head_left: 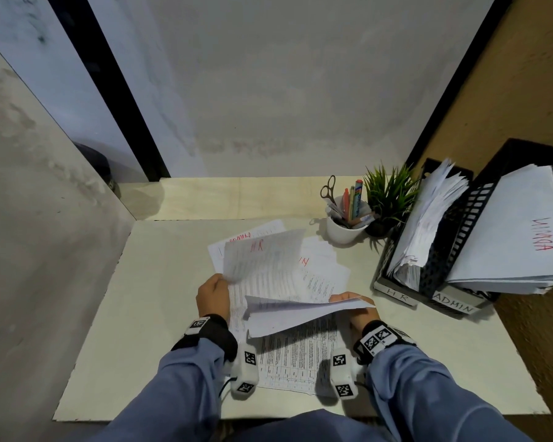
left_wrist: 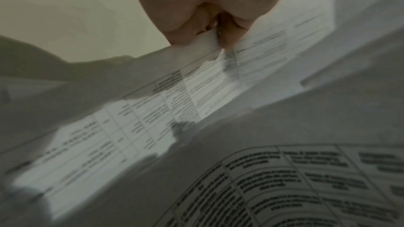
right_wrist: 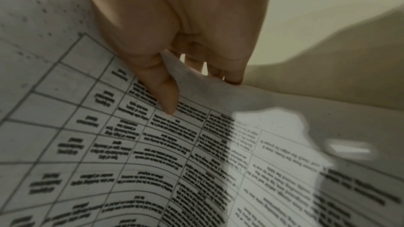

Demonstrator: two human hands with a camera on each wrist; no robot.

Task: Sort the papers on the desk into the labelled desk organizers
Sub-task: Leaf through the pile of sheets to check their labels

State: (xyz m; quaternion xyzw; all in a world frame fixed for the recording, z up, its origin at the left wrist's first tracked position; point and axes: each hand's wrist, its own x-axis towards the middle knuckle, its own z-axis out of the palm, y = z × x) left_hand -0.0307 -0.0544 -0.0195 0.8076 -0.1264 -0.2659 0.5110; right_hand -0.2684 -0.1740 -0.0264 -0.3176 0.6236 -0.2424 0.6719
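Observation:
A loose pile of printed papers [head_left: 320, 275] lies on the middle of the desk, some marked in red. My left hand [head_left: 213, 293] pinches the left edge of a lifted sheet marked "HR" [head_left: 262, 256], which stands raised and blurred. In the left wrist view the fingers [left_wrist: 227, 23] pinch a paper edge [left_wrist: 205, 44]. My right hand [head_left: 353, 306] grips a curled sheet [head_left: 300, 314] held above a printed table page [head_left: 300, 355]. The right wrist view shows the thumb [right_wrist: 164, 92] on top of that sheet [right_wrist: 153, 144] and the fingers under it. Two black organizers stand at the right, labelled HR [head_left: 396, 293] and ADMIN [head_left: 455, 306], both holding papers.
A white cup [head_left: 345, 228] with pens and scissors and a small green plant [head_left: 390, 193] stand at the back right, beside the organizers. Walls close in the desk on the left and behind. The desk's front edge [head_left: 268, 416] is near my arms.

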